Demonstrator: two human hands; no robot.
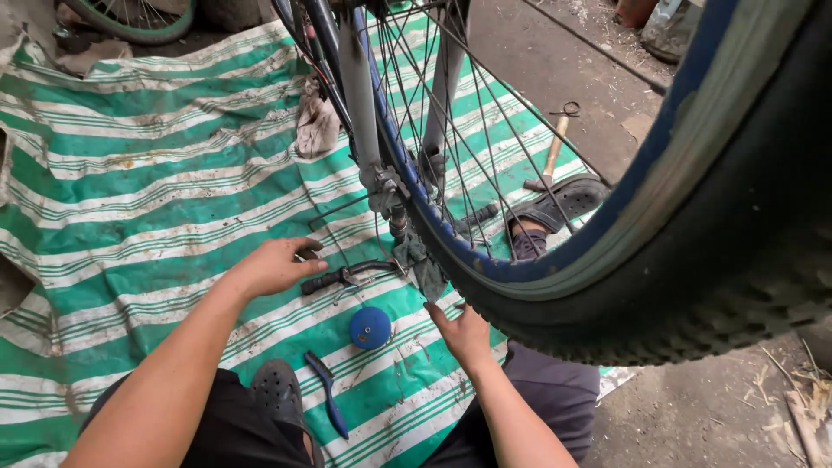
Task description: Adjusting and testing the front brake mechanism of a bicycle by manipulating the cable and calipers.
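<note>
left hand (276, 267): fingers curled, pinching small part | right hand (462, 334): fingers together under tyre (693, 295)

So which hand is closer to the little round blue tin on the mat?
The right hand. It rests flat on the striped mat just right of the round blue tin, under the tyre. The left hand is farther off, up and to the tin's left, by the black handlebar grip.
</note>
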